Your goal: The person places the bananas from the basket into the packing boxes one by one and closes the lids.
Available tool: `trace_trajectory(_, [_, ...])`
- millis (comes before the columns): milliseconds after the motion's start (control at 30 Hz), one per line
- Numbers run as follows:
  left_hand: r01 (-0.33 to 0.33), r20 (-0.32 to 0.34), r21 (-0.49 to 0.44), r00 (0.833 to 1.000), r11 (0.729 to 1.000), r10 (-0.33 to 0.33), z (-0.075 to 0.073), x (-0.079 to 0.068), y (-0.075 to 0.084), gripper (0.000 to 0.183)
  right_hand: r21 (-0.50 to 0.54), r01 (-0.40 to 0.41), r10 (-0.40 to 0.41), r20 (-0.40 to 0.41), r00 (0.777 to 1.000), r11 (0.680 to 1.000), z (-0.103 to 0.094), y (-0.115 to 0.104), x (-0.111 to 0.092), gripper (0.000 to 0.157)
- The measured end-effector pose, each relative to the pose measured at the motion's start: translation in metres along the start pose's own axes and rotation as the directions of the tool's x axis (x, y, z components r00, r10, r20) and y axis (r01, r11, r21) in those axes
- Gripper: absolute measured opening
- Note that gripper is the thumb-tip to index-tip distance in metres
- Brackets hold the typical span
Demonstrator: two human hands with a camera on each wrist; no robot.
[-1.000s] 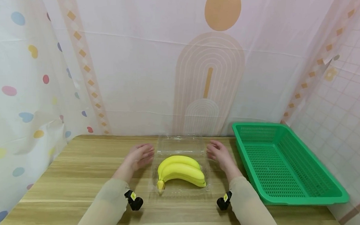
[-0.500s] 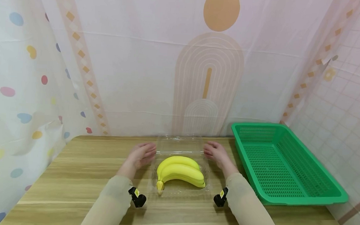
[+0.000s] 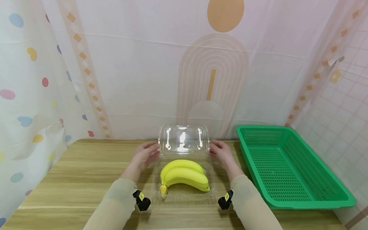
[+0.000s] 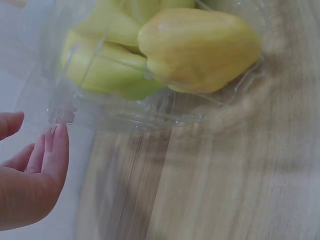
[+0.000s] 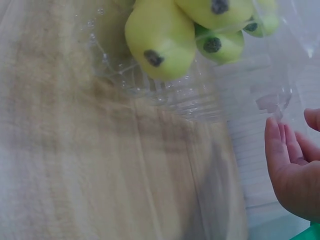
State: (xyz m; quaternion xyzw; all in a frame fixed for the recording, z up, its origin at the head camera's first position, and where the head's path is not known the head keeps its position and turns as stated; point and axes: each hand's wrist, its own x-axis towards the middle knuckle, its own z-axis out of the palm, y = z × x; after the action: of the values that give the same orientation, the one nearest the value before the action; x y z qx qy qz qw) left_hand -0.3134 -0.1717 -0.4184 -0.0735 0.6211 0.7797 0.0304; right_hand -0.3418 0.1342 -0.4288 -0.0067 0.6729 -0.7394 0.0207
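Observation:
A bunch of yellow bananas (image 3: 185, 175) lies in the base of a clear plastic clamshell box (image 3: 188, 198), its stem toward the front left. The hinged lid (image 3: 183, 138) stands tilted up at the back, catching bright reflections. My left hand (image 3: 143, 156) touches the lid's left edge with extended fingertips; in the left wrist view its thumb (image 4: 10, 124) is apart from the fingers. At the opposite edge, my right hand (image 3: 223, 156) touches the lid the same way, and the right wrist view shows its fingers (image 5: 277, 145) nearly straight. Dark banana tips (image 5: 153, 58) show there too.
A green perforated plastic basket (image 3: 289, 174) stands to the right on the wooden table (image 3: 85, 179). Behind the table hangs a patterned curtain (image 3: 136, 75), close to the raised lid.
Both hands have moved inward to the lid's sides and slightly up. The lid, lying back earlier, has tilted upward between them. The bananas and basket have stayed in place.

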Motion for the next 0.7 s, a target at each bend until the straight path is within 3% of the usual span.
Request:
trace_trajectory(400, [-0.12, -0.049, 0.086, 0.991, 0.989, 0.125, 0.001, 0.001, 0.002, 0.045, -0.015, 0.117, -0.118, -0.033, 0.992, 0.993, 0.004, -0.007, -0.005, 0.035])
trace_trajectory(700, [-0.209, -0.019, 0.134, 0.977, 0.969, 0.214, 0.0, -0.001, 0.003, 0.035, -0.056, 0.215, -0.217, -0.024, 0.976, 0.975, 0.002, -0.007, -0.012, 0.027])
